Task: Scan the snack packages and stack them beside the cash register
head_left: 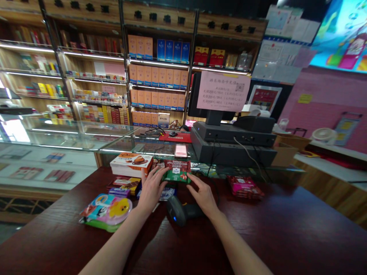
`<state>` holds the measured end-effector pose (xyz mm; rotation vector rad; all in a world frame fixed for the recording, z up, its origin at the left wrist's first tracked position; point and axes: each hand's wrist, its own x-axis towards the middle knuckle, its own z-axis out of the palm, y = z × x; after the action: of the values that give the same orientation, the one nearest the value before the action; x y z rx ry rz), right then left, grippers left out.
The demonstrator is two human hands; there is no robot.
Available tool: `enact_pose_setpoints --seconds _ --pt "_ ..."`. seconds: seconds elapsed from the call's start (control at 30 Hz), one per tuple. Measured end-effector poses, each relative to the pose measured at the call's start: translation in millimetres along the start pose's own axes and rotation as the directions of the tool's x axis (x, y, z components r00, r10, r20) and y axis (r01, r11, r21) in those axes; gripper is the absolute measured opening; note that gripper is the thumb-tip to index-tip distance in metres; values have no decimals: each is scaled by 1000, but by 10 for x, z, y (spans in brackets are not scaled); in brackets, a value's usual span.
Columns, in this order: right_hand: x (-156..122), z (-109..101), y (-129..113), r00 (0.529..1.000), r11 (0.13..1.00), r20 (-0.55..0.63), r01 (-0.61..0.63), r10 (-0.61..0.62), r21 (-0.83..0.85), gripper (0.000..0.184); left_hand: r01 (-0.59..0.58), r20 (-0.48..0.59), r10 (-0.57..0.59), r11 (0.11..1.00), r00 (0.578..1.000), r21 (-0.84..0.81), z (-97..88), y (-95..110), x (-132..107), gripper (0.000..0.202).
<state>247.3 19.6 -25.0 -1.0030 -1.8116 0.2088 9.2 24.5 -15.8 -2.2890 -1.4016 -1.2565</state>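
Note:
A brown-and-green almond chocolate packet (pixel 177 172) is held between my two hands above other sweets at the counter's far side. My left hand (pixel 151 189) has its fingers on the packet's left edge, over a brown pack. At the right edge, the fingertips of my right hand (pixel 204 196) touch it. Below lies a blue packet (pixel 168 193), partly covered by my left hand. A black barcode scanner (pixel 180 212) with a blue light rests between my forearms. Left of my hands are a white-and-orange chocolate box (pixel 132 163), a purple packet (pixel 119 191) and a colourful cartoon bag (pixel 107 212).
Dark red chocolate packets (pixel 245 187) are stacked on the right of the brown counter (pixel 275 229). Behind it stand a glass display case (pixel 114 141) and a black till (pixel 232 145) with a screen and trailing cables. Stocked shelves (pixel 157 76) line the back wall.

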Motion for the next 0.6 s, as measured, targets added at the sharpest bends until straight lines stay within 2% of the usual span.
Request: enact_pose_setpoints --seconds 0.27,0.6 --pt "-29 -9 25 992 990 -61 99 -106 -103 46 16 -59 -20 998 998 -68 10 -9 11 65" --pt "-30 -75 16 964 957 -133 200 -231 -210 45 -47 -84 36 989 996 -141 3 19 33 64"
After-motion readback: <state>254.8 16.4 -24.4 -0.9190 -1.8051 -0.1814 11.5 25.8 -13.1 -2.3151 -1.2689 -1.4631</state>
